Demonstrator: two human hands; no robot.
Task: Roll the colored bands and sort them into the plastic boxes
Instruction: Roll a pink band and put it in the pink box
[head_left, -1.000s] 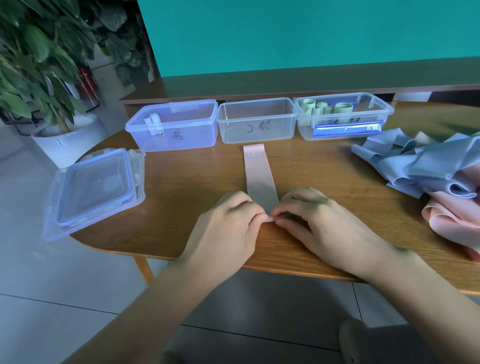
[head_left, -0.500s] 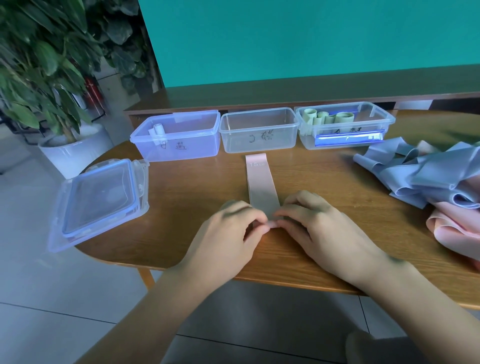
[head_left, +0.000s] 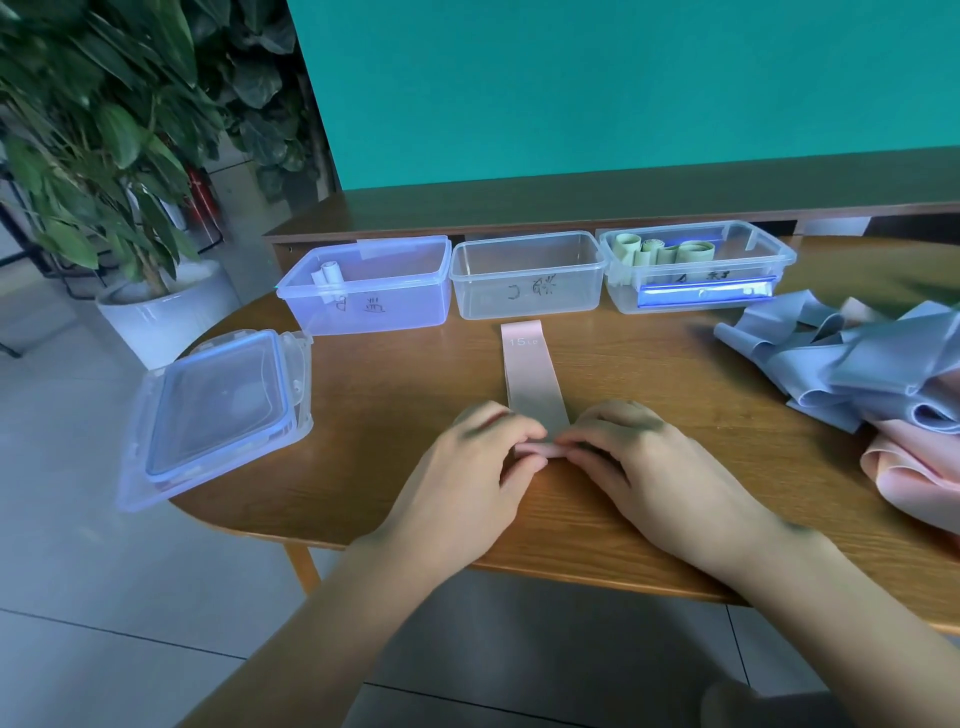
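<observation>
Pink band (head_left: 535, 379): thin, limp, stretchy; left hand (head_left: 467, 467) and right hand (head_left: 649, 467) pinch its rolled near end.

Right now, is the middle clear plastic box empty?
Empty: nothing shows through the middle clear plastic box; only its bare floor and marker writing on its front wall.

pink band (head_left: 535, 384) near end rolled thicker, hands (head_left: 540, 449) further up

"15" on pink band (head_left: 532, 374)
</observation>
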